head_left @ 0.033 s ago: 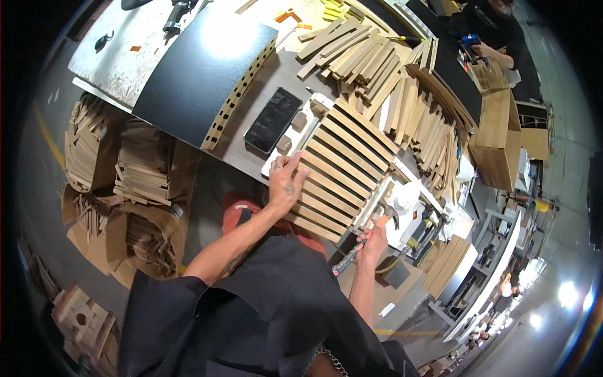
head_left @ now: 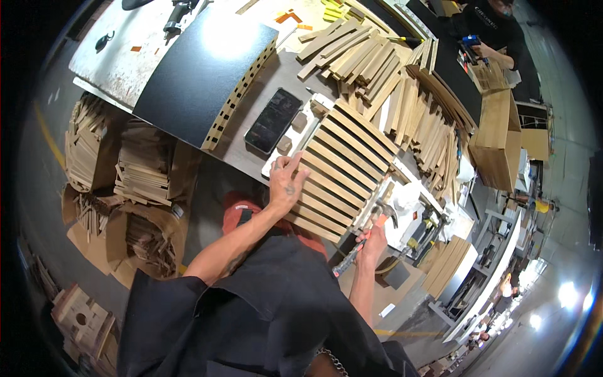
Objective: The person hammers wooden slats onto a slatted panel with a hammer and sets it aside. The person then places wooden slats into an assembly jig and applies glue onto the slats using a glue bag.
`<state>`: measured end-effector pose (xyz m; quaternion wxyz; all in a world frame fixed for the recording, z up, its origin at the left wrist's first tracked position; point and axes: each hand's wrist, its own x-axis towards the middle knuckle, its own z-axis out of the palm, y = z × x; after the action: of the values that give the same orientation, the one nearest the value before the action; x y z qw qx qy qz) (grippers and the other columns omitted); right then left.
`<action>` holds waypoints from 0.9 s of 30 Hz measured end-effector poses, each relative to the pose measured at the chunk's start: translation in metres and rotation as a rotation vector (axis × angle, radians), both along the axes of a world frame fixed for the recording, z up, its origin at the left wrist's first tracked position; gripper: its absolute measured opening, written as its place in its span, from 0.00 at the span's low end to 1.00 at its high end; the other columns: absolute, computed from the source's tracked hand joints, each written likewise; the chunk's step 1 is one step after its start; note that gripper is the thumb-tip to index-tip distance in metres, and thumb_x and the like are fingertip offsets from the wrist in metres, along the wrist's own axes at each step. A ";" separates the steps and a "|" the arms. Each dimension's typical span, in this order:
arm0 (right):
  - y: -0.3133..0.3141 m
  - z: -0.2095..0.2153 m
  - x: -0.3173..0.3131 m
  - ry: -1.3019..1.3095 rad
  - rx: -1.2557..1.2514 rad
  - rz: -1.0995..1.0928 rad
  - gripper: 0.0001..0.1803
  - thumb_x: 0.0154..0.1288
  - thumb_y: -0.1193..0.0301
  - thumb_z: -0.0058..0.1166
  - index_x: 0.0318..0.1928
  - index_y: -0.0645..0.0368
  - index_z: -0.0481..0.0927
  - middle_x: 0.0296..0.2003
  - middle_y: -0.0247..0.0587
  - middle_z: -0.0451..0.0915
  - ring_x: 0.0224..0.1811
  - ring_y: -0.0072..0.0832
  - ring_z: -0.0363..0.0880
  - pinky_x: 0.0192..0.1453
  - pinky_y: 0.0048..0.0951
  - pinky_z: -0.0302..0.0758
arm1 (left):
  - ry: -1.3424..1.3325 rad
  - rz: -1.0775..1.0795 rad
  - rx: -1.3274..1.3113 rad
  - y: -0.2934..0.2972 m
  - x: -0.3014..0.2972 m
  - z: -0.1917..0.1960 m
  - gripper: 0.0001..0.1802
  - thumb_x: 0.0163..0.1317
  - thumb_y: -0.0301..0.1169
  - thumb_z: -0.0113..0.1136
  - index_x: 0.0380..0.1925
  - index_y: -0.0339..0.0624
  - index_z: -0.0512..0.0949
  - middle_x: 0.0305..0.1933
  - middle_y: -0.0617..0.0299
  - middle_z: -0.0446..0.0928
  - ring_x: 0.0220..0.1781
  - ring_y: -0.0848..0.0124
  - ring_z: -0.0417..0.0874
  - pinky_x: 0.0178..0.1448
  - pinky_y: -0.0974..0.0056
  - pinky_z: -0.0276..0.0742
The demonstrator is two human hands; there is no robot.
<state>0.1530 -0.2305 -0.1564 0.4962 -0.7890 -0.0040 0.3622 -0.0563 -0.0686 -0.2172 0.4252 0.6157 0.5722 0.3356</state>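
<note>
A slatted wooden panel of parallel strips with dark gaps lies in a pale frame on the bench before me. My left hand rests on the panel's left edge, fingers apart, gripping nothing. At the panel's near right corner, my right hand is closed round a hammer with a dark and orange handle. The hammer's metal claw head shows above that fist, beside the panel's right side. Small wooden blocks sit left of the panel.
A phone lies left of the panel, beside a large black board. Loose wooden strips are heaped behind. Cardboard boxes of wood stand at lower left. Another person works at the far right near an open carton.
The hammer's head has tilted slightly in my right hand. My left hand and the panel have stayed in place.
</note>
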 end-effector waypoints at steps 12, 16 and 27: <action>-0.026 0.009 0.001 0.087 -0.025 -0.128 0.14 0.72 0.62 0.51 0.33 0.58 0.70 0.20 0.34 0.69 0.17 0.22 0.66 0.19 0.24 0.63 | -0.034 0.060 -0.078 -0.010 -0.012 -0.006 0.24 0.58 0.37 0.66 0.51 0.37 0.77 0.46 0.47 0.73 0.47 0.52 0.77 0.53 0.56 0.72; -0.029 0.002 -0.005 -0.002 0.016 -0.249 0.15 0.72 0.61 0.51 0.32 0.59 0.70 0.20 0.34 0.69 0.16 0.22 0.66 0.20 0.23 0.63 | -0.020 0.074 -0.024 -0.012 -0.010 -0.010 0.22 0.57 0.37 0.66 0.50 0.38 0.80 0.45 0.50 0.74 0.44 0.56 0.79 0.51 0.59 0.74; -0.009 0.009 -0.015 0.042 -0.061 0.000 0.14 0.72 0.62 0.51 0.42 0.61 0.75 0.20 0.32 0.69 0.16 0.20 0.66 0.19 0.22 0.63 | -0.057 0.095 -0.012 -0.011 -0.008 -0.003 0.19 0.58 0.32 0.62 0.49 0.37 0.78 0.43 0.46 0.74 0.45 0.50 0.77 0.50 0.54 0.73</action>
<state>0.1381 -0.2392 -0.1473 0.4717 -0.7961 0.0173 0.3787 -0.0640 -0.0796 -0.2205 0.4285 0.5757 0.5904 0.3693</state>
